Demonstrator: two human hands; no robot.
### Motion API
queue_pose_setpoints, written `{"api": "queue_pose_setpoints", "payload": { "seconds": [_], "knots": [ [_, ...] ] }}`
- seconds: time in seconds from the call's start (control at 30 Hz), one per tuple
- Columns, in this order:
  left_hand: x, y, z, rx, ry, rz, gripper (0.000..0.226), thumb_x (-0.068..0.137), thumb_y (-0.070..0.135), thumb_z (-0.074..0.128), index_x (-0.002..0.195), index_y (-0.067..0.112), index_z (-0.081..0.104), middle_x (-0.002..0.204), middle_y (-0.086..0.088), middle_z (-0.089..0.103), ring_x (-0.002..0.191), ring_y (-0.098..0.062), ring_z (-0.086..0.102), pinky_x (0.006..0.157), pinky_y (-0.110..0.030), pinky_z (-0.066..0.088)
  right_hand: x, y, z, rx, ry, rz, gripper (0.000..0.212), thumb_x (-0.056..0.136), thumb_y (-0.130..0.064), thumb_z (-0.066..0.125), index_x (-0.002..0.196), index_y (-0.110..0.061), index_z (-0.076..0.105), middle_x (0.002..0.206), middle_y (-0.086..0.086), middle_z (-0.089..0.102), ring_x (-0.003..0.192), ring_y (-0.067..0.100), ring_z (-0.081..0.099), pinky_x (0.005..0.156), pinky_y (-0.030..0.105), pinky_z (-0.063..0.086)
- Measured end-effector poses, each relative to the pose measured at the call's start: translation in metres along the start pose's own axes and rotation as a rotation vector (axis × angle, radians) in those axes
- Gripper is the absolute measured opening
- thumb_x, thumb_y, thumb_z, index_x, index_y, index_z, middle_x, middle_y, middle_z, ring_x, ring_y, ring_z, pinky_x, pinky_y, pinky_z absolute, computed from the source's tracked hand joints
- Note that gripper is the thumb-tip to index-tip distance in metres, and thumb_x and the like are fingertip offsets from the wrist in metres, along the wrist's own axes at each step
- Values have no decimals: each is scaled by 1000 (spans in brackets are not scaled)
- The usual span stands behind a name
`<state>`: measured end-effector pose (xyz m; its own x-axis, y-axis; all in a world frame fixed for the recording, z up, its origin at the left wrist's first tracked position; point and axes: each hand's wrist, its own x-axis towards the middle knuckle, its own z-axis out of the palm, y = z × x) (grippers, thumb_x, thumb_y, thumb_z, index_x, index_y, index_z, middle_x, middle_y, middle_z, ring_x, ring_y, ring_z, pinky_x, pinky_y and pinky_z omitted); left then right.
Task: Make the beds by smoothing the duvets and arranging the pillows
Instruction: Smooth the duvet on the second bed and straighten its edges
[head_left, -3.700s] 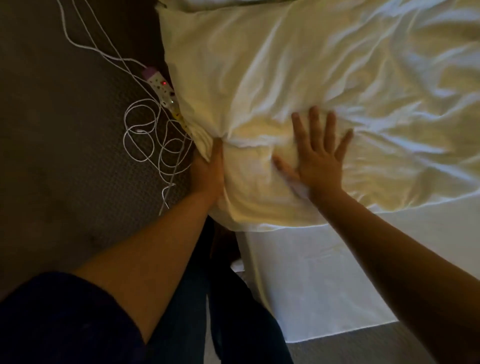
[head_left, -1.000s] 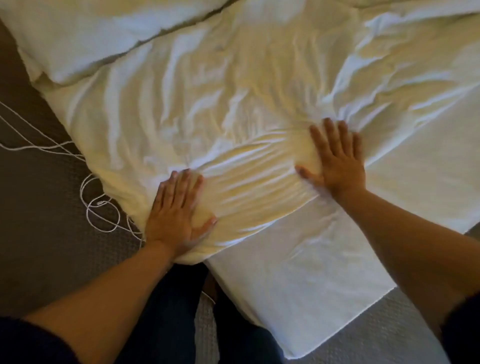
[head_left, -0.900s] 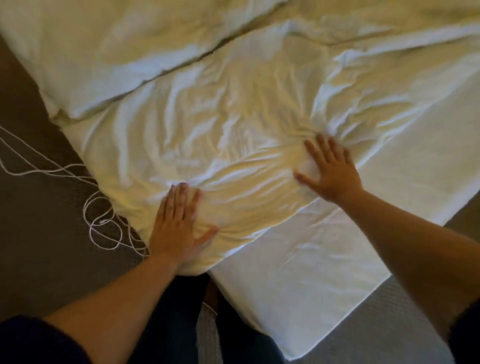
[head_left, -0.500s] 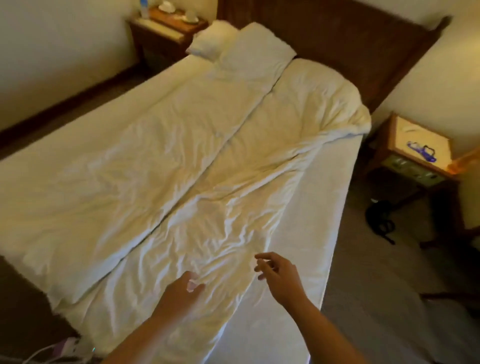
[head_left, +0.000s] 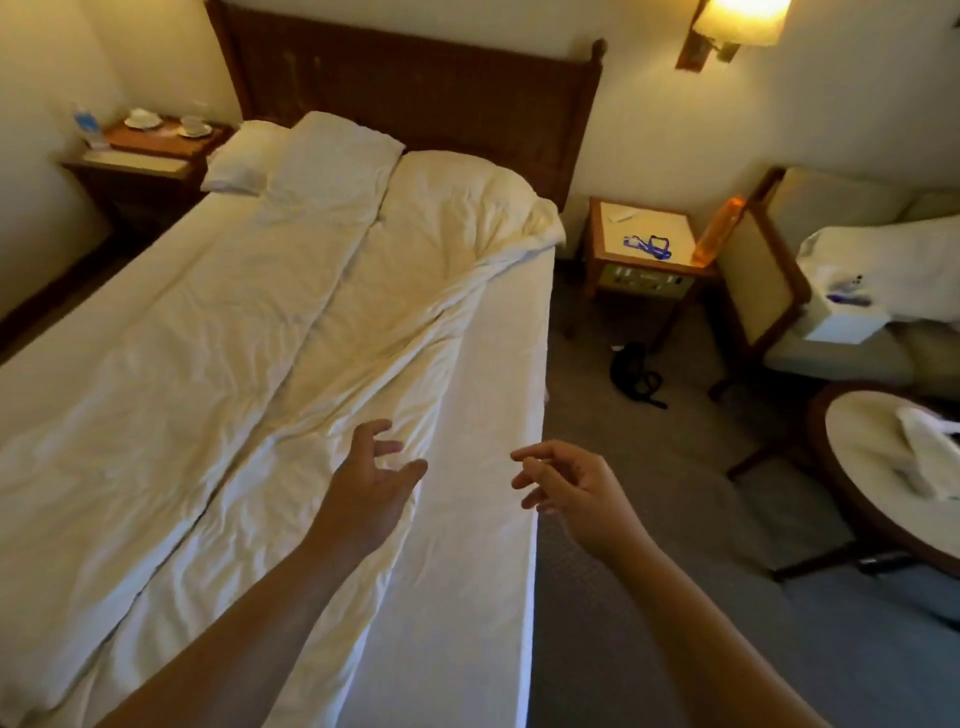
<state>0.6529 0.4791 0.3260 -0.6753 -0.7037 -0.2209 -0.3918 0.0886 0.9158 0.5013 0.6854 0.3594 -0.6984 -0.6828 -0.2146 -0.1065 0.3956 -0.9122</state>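
We stand at the foot corner of the bed, and the right duvet (head_left: 395, 291) is the thing we have to fix next. It is long and thin, and its long way runs from near our hands up to the headboard (head_left: 415, 98). It lies crooked: the far end bunches up at the top right corner, and the near end slides over toward the left duvet (head_left: 156, 332), so a strip of bare sheet (head_left: 498, 395) shows along the right side of the bed. Our left hand (head_left: 371, 486) is right over the near part of this duvet, close to its right edge, so it is the nearer hand. Its fingers are spread and a little bent, and they hold nothing. We cannot tell if they touch the cloth or float just over it. Our right hand (head_left: 576, 488) is out past the edge of the bed, over the carpet (head_left: 649, 597), so the duvet lies to its left. Its fingers are loose and softly curled, and they hold nothing too. Both arms reach forward, a bit apart. We think the next move is to take the duvet's right edge and pull it right, to cover the bare strip. One pillow (head_left: 244, 156) peeks out at the top left.
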Motion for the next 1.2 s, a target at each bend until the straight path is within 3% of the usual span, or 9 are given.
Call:
{"api": "queue_pose_setpoints", "payload": {
  "seconds": [0.07,0.2,0.4,0.47,0.57,0.67,0.8,1.1,1.2],
  "knots": [
    [-13,25,42,69,-8,79,64,79,44,77,133,35,44,121,11,61,86,-11,67,72,-26,48,-17,13,-39,75,37,-26,17,106,-21,58,112,-25,73,96,-1,78,86,19,75,82,38,63],
    [-39,65,141,264,-64,225,69,89,32,76,147,32,38,131,11,56,104,-16,64,79,-27,49,-51,57,-132,284,102,-16,21,102,-13,63,121,-20,70,105,5,77,96,20,73,82,38,61],
    [-60,118,284,259,-172,250,56,90,33,75,139,35,46,129,13,60,101,-6,65,74,-16,48,-89,113,-279,351,167,77,26,100,-17,65,125,-22,67,111,6,76,104,24,72,90,51,59],
    [-60,136,327,227,-222,262,46,92,32,74,132,36,51,125,13,63,95,-1,66,75,-15,49,-95,121,-318,342,187,83,24,101,-19,65,125,-22,68,110,5,76,104,23,72,91,51,59],
    [-50,168,386,159,-274,302,41,92,34,72,129,31,55,121,12,65,95,-6,68,80,-23,54,-90,123,-364,310,239,55,21,103,-21,64,123,-23,68,107,4,77,102,25,72,90,51,60],
    [-29,199,435,129,-341,345,35,92,42,67,124,30,59,114,14,67,93,-2,68,75,-12,51,-75,125,-403,276,282,20,19,104,-23,62,122,-22,69,105,3,77,100,27,72,90,49,60],
    [2,220,471,99,-372,364,16,98,37,65,112,29,66,100,8,71,91,-11,70,78,-25,55,-48,129,-431,280,311,29,18,105,-25,60,119,-20,70,104,3,77,97,27,73,89,48,60],
    [116,229,471,64,-325,253,6,99,28,64,100,26,70,89,3,74,83,-14,72,75,-26,54,99,117,-439,225,190,52,18,106,-25,57,118,-20,70,100,2,77,88,21,74,82,36,60],
    [171,241,464,95,-357,243,6,100,28,64,97,26,69,86,2,74,81,-17,72,76,-33,57,160,103,-441,201,169,35,17,107,-24,57,115,-21,71,97,2,76,87,21,73,79,32,59]
  ]
}}
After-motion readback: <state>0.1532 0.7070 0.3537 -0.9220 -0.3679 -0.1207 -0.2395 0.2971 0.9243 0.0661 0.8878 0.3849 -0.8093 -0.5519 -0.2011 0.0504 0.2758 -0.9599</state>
